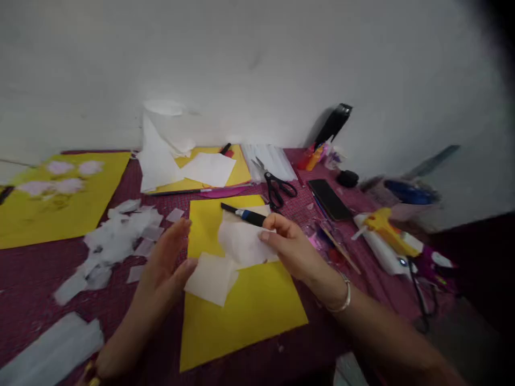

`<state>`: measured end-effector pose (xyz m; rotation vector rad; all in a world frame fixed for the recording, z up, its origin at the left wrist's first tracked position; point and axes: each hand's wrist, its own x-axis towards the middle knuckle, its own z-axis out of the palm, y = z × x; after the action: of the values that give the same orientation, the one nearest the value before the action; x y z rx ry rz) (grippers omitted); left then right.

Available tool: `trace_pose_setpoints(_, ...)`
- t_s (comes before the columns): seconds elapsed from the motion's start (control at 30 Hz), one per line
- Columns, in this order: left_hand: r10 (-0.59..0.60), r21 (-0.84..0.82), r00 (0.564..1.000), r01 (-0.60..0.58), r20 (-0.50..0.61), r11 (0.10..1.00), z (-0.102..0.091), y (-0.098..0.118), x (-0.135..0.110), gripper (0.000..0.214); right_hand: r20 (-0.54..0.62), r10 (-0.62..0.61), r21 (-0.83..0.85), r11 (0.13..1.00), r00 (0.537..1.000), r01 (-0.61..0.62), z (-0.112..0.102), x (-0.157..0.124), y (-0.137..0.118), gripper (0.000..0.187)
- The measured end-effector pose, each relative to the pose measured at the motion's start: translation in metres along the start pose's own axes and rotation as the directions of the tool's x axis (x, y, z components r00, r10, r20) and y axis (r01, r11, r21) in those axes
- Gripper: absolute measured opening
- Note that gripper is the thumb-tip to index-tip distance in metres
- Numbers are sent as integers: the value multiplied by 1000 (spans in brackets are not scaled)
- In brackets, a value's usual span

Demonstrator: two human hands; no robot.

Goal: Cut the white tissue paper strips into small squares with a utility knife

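Two bare hands over a table with a dark red checked cover (pixel 24 284). Right hand (pixel 277 233): thumb and fingers pinched together on the upper right edge of one white paper piece (pixel 243 246), above the middle yellow sheet (pixel 249 313). At the same fingers, the near end of one black-and-blue pen-like tool (pixel 252 217); impossible to tell whether gripped or just behind. Left hand (pixel 167 273): fingers parted widely from the thumb, nothing in the grip, thumb tip right at the edge of one white paper square (pixel 209 281), contact unclear.

Three yellow sheets in all: the middle one; one at the left (pixel 98 195) with four pale pink flowers (pixel 68 185); one at the back (pixel 242 169), partly under white paper. Between left sheet and left hand, a heap of small white paper pieces (pixel 129 236), too overlapped to count. Two bracelets, one per wrist. One pair of black-handled scissors (pixel 276 187), one dark phone (pixel 332 201), one yellow glue gun (pixel 392 236) on a white device.

Containers: two small bottles, red and orange (pixel 314 159), near the wall, contents unclear; at far right, one pale bin (pixel 402 212), blurred, with a blue object (pixel 408 192) inside.
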<state>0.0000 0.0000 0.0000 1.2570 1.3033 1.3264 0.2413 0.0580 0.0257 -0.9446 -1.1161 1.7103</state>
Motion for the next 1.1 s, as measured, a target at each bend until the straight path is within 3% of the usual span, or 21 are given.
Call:
trace_pose_setpoints(0.17, 56, -86, 980, -40, 189, 995, 1, -6, 5, 76, 168, 29, -49, 999, 985, -21, 7, -9, -3, 30)
trace_pose_setpoints(0.3, 49, -45, 934, -36, 354, 998, 2, 2, 5, 86, 384, 89, -129, 991, 919, -42, 13, -18, -9, 24)
trace_pose_setpoints(0.37, -2, -11, 897, 7, 442, 1000, 1, 9, 2, 68, 442, 92, -138, 990, 892, -34, 14, -20, -10, 24)
trace_pose_setpoints(0.43, -102, -24, 860, 132, 499, 991, 0, 14, 0, 35, 421, 61, -115, 993, 905, -13, 14, -19, -7, 25)
trace_pose_setpoints(0.5, -239, -108, 849, 324, 470, 940, 1, 15, -2, 16, 326, 26, -71, 997, 945, -3, 12, -14, -2, 26)
trace_pose_setpoints(0.6, -376, -324, 872, 470, 313, 821, 3, 11, -2, 24, 190, 35, -25, 999, 981, -31, 9, -5, 7, 28)
trace_pose_setpoints(0.77, -408, -449, 891, 453, 199, 770, 10, 7, 0, 30, 128, 76, -48, 996, 989, -71, 8, 2, 15, 31)
trace_pose_setpoints(0.97, -432, -404, 890, 453, 147, 795, 12, 10, -3, 30, 185, 157, -146, 981, 970, -131, 7, 0, 14, 31)
trace_pose_setpoints(1.1, -422, -340, 900, 433, 110, 835, 10, 14, -3, 27, 189, 147, -200, 974, 971, -109, 1, 2, 14, 24)
